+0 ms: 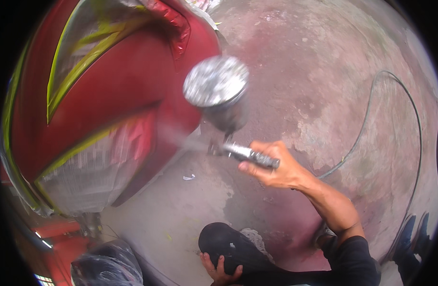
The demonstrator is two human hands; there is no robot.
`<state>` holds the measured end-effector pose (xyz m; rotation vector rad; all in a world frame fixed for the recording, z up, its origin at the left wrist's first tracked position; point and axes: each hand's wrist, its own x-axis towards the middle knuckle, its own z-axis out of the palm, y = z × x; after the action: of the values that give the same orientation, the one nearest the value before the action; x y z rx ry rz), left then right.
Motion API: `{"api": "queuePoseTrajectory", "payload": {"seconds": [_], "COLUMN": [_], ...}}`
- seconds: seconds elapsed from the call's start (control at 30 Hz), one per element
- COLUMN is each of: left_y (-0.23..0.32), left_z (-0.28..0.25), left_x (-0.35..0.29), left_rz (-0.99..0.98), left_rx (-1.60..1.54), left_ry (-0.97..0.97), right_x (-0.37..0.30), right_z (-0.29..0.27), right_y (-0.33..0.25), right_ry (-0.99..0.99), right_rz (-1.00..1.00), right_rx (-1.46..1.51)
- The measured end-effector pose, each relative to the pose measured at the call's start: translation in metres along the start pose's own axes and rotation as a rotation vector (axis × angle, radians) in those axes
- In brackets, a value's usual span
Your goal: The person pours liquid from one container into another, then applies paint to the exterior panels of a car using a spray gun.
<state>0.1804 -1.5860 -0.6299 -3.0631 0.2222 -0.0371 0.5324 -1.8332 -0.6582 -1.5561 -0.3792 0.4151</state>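
My right hand [273, 166] is closed around the handle of a spray gun [245, 153]. A dark cup [228, 117] with a silvery lid [216, 81] tops the gun, blurred by motion. Pale mist runs left from the nozzle toward a red-painted car body panel [118, 86]. Yellow-green masking tape [78, 157] edges covered sections of the panel, among them a lower area of whitish masking sheet [87, 174] streaked with red. On my dark-trousered knee [221, 243] rests my left hand [220, 270], fingers spread and holding nothing.
A thin air hose [371, 102] loops over the red-stained concrete floor [314, 62] to the right. Dark shoes [414, 229] of another person stand at the lower right. Clear plastic [107, 264] and red equipment [68, 243] lie lower left. A white scrap [189, 177] is on the floor.
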Motion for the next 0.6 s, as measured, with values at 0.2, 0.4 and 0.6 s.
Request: {"api": "queuePoseTrajectory", "payload": {"seconds": [0.2, 0.4, 0.6], "left_y": [0.010, 0.046, 0.085], "left_z": [0.010, 0.015, 0.004], "left_x": [-0.006, -0.018, -0.040], "left_rz": [0.005, -0.168, -0.234], "left_rx": [-0.027, -0.021, 0.259], "left_ry": [0.067, 0.150, 0.146], "right_x": [-0.009, 0.016, 0.094], "right_z": [-0.008, -0.058, -0.123], "right_y": [0.071, 0.091, 0.096], "right_ry": [-0.163, 0.179, 0.341], "right_rz": [0.108, 0.096, 0.005], "right_rx": [0.099, 0.260, 0.085]}}
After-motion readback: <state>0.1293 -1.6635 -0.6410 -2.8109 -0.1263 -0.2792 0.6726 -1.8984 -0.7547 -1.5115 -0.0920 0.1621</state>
